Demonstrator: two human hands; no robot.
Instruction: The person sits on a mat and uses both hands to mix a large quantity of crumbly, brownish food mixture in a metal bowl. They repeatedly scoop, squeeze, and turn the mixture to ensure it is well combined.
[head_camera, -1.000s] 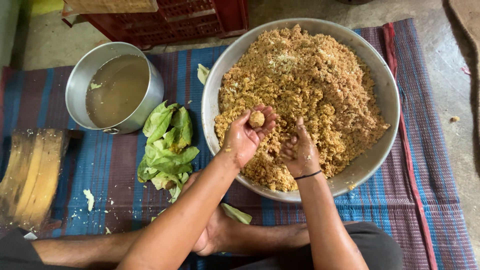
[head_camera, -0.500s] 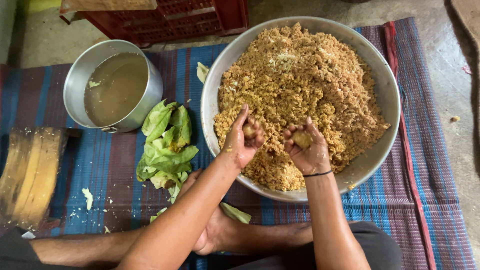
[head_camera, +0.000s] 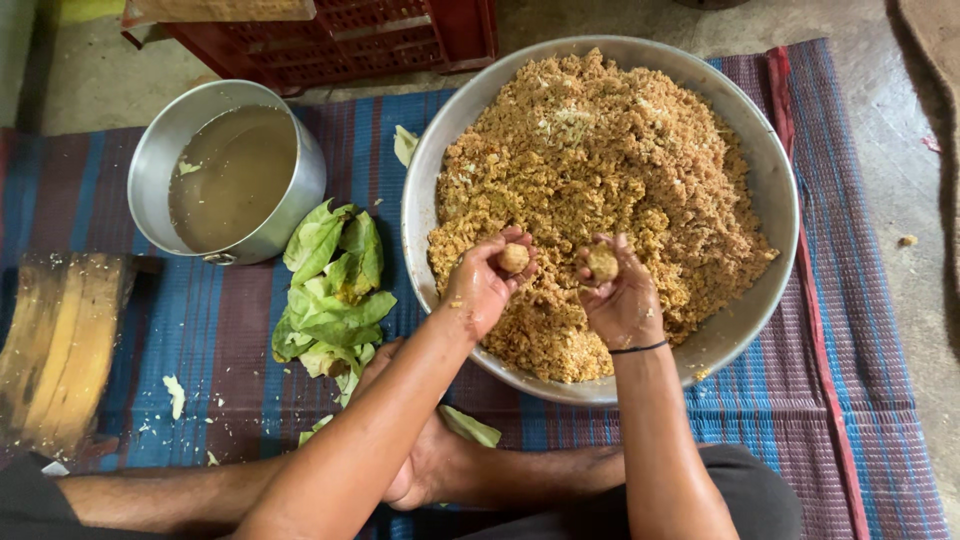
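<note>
A wide metal basin (head_camera: 770, 170) on the mat holds a heap of brown crumbly mixture (head_camera: 600, 170). My left hand (head_camera: 485, 285) hovers over the basin's near edge and pinches a small round ball (head_camera: 514, 258) of the mixture at its fingertips. Beside it, my right hand (head_camera: 620, 300), with a thin black band on the wrist, grips a second small ball (head_camera: 602, 263). The two hands are a little apart, both raised just above the heap.
A metal pot (head_camera: 160, 160) of cloudy brownish liquid stands at the left. Green leaves (head_camera: 335, 290) lie between pot and basin. A wooden board (head_camera: 60, 350) sits far left, a red crate (head_camera: 330, 35) behind. My crossed legs rest on the striped mat (head_camera: 850, 400).
Both hands have lifted off the heap. The right hand, earlier down in the mixture, now holds up a formed ball next to the left hand's ball.
</note>
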